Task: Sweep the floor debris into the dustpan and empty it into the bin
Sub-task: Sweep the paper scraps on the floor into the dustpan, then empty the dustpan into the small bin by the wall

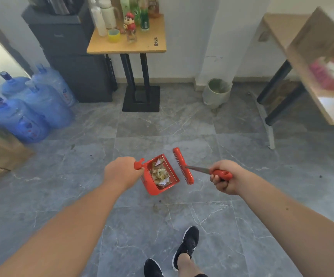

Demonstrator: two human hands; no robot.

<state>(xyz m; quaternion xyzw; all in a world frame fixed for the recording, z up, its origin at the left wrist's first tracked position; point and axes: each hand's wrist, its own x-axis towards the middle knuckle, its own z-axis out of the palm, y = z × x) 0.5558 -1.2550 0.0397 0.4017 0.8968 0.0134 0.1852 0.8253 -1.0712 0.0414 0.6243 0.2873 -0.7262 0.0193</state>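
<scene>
My left hand [122, 172] grips the handle of a small red dustpan [152, 189], held above the grey tiled floor. Crumpled paper scraps and brownish debris [160, 172] lie inside the pan. My right hand [223, 176] is closed around the red handle of a short red brush [183, 165], whose bristled head hangs just right of the dustpan's open edge, apart from it. A white bin [216, 92] with a green liner stands against the far wall, well beyond both hands.
Several blue water jugs [32, 108] crowd the left. A small wooden table [126, 44] with bottles stands on a black base [142, 98] by a dark cabinet [70, 56]. Another table [310, 76] juts in from the right. My shoes [186, 246] are at the bottom.
</scene>
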